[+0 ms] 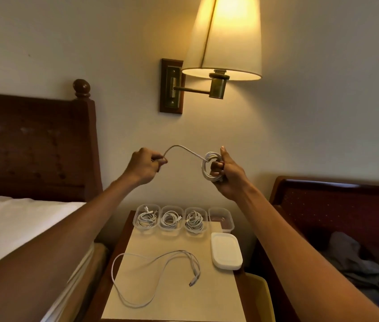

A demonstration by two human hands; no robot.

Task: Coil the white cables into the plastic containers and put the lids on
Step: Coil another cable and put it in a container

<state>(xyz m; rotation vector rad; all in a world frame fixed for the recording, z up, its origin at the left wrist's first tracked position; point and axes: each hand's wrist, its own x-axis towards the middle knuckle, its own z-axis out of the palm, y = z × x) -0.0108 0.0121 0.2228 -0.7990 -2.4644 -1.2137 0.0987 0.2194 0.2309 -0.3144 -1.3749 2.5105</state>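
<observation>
Head view: right grip (pixel 227 169) curls round a coiled cable (pixel 204 170). Left grip (pixel 145 162) pinches its loose end, both above the worktop (pixel 177 298).

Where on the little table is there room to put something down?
Bare mat lies between the row of containers and the loose cable, left of the stack of lids. Another bare patch sits near the front right corner, below the lids. The back edge is crowded, though the rightmost container is empty.

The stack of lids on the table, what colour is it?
The stack of lids is white; the head view shows it.
</observation>
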